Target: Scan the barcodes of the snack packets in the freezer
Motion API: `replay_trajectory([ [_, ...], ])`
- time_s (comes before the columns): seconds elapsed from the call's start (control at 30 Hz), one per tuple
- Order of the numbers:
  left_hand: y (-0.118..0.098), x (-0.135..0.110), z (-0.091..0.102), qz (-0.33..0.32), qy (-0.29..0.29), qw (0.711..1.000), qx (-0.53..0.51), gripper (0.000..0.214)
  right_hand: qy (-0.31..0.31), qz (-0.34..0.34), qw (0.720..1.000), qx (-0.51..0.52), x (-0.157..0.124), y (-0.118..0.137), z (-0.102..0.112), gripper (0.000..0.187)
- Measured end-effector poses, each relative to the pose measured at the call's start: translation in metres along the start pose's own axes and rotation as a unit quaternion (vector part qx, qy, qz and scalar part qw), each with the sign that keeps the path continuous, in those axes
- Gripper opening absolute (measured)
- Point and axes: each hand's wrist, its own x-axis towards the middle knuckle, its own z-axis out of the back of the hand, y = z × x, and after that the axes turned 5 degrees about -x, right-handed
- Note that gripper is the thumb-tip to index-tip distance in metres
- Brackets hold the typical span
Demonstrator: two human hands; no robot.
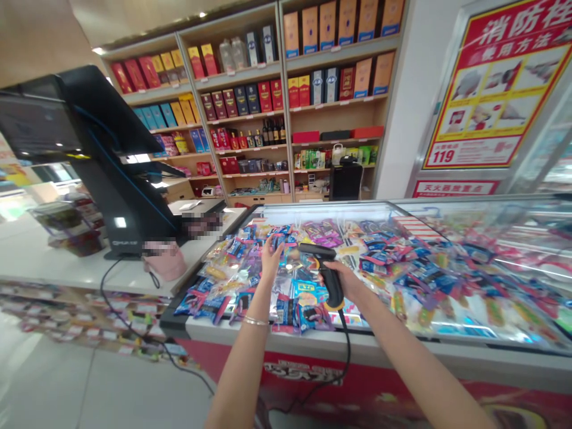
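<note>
My right hand (343, 280) is wrapped round the grip of a black barcode scanner (333, 283) with yellow trim. The scanner's head points left, toward my left hand (270, 260), and its cable hangs from the handle. A small blue packet (277, 239) sits between the thumb and fingers of my left hand. Spread around both hands are several shiny wrapped packets (307, 311) in blue, pink and purple, lying on the glass top of a chest freezer (214, 329). A light blue packet (308, 289) lies between my forearms.
Left of the freezer, a white counter (134, 279) carries a black checkout terminal (120, 179) and a pink container (164, 262). Shelves (286, 65) of boxed goods stand behind. More packets (415, 268) cover the right side. The scanner's cable (346, 357) loops down the freezer's front.
</note>
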Motion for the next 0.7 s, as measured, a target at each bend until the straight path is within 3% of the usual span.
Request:
replay_trajectory([
  [0.1, -0.0045, -0.0039, 0.0028, -0.122, -0.037, 0.976, 0.178, 0.062, -0.012, 0.022, 1.0, -0.01, -0.0011, 0.0004, -0.0022, 0.019],
  [0.23, -0.0091, -0.0084, 0.0034, -0.184, -0.031, 0.943, 0.277, 0.059, -0.022, 0.041, 0.997, -0.053, 0.001, -0.0042, -0.001, 0.027],
  [0.43, -0.0049, -0.0088, -0.0003, -0.242, 0.003, 0.919, 0.31, 0.052, -0.018, 0.055, 0.993, -0.1, 0.0003, -0.0048, -0.0012, 0.034],
  [0.57, -0.0019, -0.0079, -0.0003, -0.27, -0.003, 0.908, 0.319, 0.059, -0.017, 0.06, 0.99, -0.124, -0.0032, -0.0016, -0.0056, 0.036],
  [0.7, -0.0047, -0.0109, -0.0003, -0.285, 0.029, 0.89, 0.354, 0.07, -0.01, 0.065, 0.988, -0.137, -0.0058, -0.0002, -0.0095, 0.037],
])
